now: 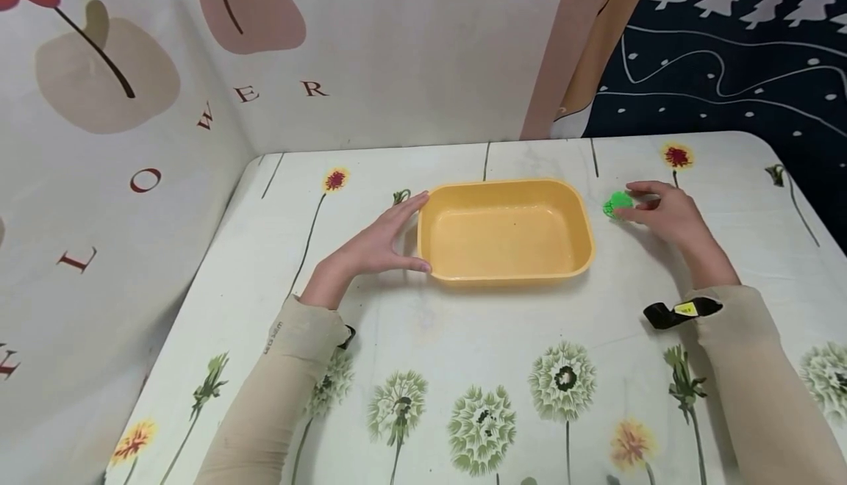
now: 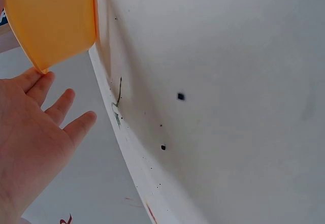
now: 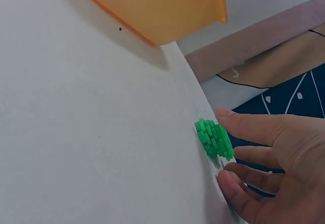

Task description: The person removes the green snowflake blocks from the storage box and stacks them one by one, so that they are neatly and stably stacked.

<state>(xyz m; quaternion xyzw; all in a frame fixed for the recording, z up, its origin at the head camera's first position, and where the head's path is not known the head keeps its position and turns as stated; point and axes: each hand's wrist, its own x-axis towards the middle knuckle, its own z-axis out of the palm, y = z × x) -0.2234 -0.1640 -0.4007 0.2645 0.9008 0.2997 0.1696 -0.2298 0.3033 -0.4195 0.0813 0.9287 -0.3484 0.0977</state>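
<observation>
A shallow yellow plastic basin (image 1: 506, 242) sits on the patterned cloth in the head view, its inside bare. My left hand (image 1: 390, 239) spans its left end, forefinger at the far corner and thumb at the near one. In the left wrist view, the fingertips (image 2: 46, 75) touch the basin's corner while the other fingers spread away. Right of the basin, a small green plastic piece (image 1: 618, 204) with a knobbly, notched surface (image 3: 213, 138) lies between the thumb and fingers of my right hand (image 1: 668, 213), which curl around it.
The table (image 1: 430, 367) bears a white cloth printed with dandelions and other flowers. Hanging fabric (image 1: 410, 51) rises behind its far edge and along the left, with a dark blue cloth (image 1: 734, 51) at the back right. Black straps circle both wrists.
</observation>
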